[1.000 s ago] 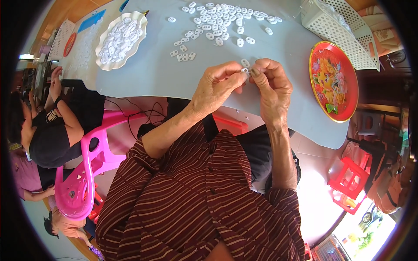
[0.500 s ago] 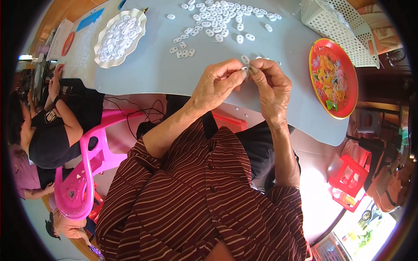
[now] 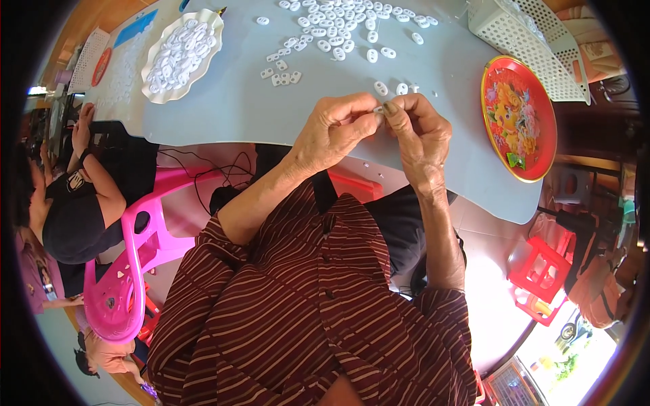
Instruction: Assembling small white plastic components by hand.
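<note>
Above the near edge of the table, my left hand (image 3: 336,132) and my right hand (image 3: 421,135) meet fingertip to fingertip. Both are closed in a pinch around a small white plastic piece (image 3: 378,109), mostly hidden by the fingers. Just beyond my fingertips lie a white oval piece with two holes (image 3: 380,88) and another such oval (image 3: 402,88). A tiny white part (image 3: 415,88) is beside them. Farther off spreads a loose pile of white two-hole ovals (image 3: 338,24), with several smaller squarish white pieces (image 3: 281,78) at its near left.
A scalloped white dish (image 3: 150,91) heaped with white pieces stands at the left. To the right are a red floral tray (image 3: 542,159) and a perforated white basket (image 3: 497,30). A pink plastic chair (image 3: 139,271) and a seated person (image 3: 81,210) are at left; red stools (image 3: 542,271) are at right.
My hands stay pinched together at nearly the same spot, with the fingertips slightly shifted. The oval pieces beyond them show more fully now. The view has shifted a little.
</note>
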The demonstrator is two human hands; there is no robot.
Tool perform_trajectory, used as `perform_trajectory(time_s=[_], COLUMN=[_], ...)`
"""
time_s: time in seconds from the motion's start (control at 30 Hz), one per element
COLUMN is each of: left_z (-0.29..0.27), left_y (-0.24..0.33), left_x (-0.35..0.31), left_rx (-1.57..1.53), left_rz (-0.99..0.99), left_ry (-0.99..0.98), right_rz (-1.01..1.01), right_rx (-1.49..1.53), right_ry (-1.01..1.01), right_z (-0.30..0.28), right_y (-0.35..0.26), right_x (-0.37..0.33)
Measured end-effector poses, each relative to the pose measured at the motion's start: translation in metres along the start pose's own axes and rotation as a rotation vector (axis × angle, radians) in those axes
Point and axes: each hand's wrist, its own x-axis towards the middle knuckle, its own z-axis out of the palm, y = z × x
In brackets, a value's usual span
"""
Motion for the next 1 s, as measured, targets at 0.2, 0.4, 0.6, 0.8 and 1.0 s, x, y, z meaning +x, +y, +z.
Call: perform_trajectory(time_s=[0.2,0.4,0.6,0.8,1.0], left_z=[0.002,0.001,0.001,0.004,-0.014], left_y=[-0.002,-0.005,-0.003,-0.002,0.006], left_x=[0.001,0.001,0.000,-0.001,0.023], left_rx=[-0.147,-0.107,0.023,-0.060,0.394], left_rz=[-0.008,-0.053,0.001,0.025,0.360], left_ry=[0.033,0.020,0.051,0.085,0.146], right_rz=[0.066,0.075,0.039,-0.083,0.017], right_rx=[0.161,0.117,0.079,0.161,0.158], right_ry=[-0.038,0.004,0.049,0.041,0.172], right_z=[-0.003,0.001,0.005,0.008,-0.020], right_y=[-0.005,-0.002,0.002,0.005,-0.001], right_x=[0.006,0.004,0.001,-0.003,-0.010])
